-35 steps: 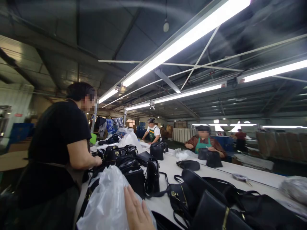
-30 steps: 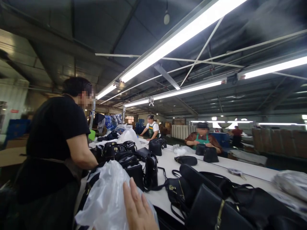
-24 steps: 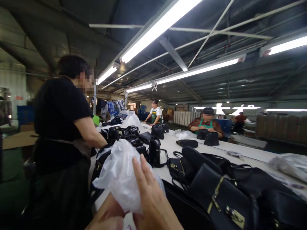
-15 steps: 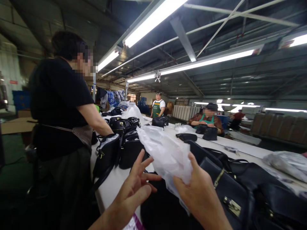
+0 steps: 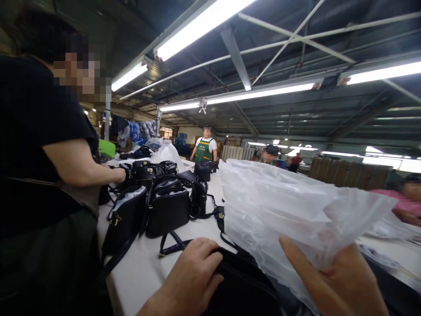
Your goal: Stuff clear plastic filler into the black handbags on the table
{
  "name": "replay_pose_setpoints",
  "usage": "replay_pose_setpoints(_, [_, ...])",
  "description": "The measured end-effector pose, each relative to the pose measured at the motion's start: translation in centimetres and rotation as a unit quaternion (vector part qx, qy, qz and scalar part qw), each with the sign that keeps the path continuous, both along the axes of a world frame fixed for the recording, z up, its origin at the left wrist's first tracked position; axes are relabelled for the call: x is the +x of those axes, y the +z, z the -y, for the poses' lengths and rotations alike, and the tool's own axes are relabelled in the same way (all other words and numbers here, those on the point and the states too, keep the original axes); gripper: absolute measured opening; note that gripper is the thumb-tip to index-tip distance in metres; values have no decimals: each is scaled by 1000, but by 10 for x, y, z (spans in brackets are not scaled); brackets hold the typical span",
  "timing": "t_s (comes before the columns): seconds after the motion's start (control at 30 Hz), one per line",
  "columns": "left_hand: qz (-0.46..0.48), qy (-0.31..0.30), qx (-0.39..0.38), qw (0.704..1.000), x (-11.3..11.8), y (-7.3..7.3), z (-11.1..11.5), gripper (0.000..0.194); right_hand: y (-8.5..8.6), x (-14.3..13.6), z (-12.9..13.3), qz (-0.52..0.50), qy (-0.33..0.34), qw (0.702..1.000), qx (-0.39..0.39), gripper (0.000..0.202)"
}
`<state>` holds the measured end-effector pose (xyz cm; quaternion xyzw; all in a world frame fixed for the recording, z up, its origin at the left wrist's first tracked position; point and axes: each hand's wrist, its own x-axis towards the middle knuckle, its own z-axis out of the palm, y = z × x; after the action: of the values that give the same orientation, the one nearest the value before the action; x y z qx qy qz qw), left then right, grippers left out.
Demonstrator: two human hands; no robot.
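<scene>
**Op:** Gripping first: my left hand (image 5: pixel 189 281) is clamped down over the top edge of the black bag (image 5: pixel 243 285) lying right in front of me on the white table (image 5: pixel 141 267), fingers curled over its rim. My right hand (image 5: pixel 342 281) pinches the clear plastic bag (image 5: pixel 289 210), thumb on the near face, and holds it up over the right part of the black bag.

**Obs:** What sits left of that black bag?

**Op:** A co-worker in a black top (image 5: pixel 39 145) stands at the table's edge, a hand on the row of small black handbags (image 5: pixel 154 197). Beyond the black bag, far down the table, a person in a green apron (image 5: pixel 203 149) is at work.

**Obs:** Which step are you at?

**Op:** My reading: bagging. The handbag is pinned and the plastic is raised, but I can't see its mouth, so I can't tell whether it is open.

**Obs:** And the next move?

**Op:** I'd judge it calls for finding the plastic's opening and spreading it; thin film clings, and the straps could snag.
</scene>
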<state>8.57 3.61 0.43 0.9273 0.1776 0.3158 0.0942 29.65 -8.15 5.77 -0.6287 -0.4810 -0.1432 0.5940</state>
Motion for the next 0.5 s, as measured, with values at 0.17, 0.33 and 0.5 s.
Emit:
replay_pose_setpoints(0.17, [82, 42, 46, 995, -5, -3, -1, 27, 7, -8, 2, -40, 2, 998, -43, 69])
replay_pose_setpoints(0.33, [1, 54, -11, 998, 3, 0, -7, 32, 17, -21, 10, -28, 17, 999, -23, 76])
replay_pose_setpoints(0.5, [-79, -9, -106, 991, -1, 13, -13, 34, 19, -22, 17, -50, 42, 998, -11, 71])
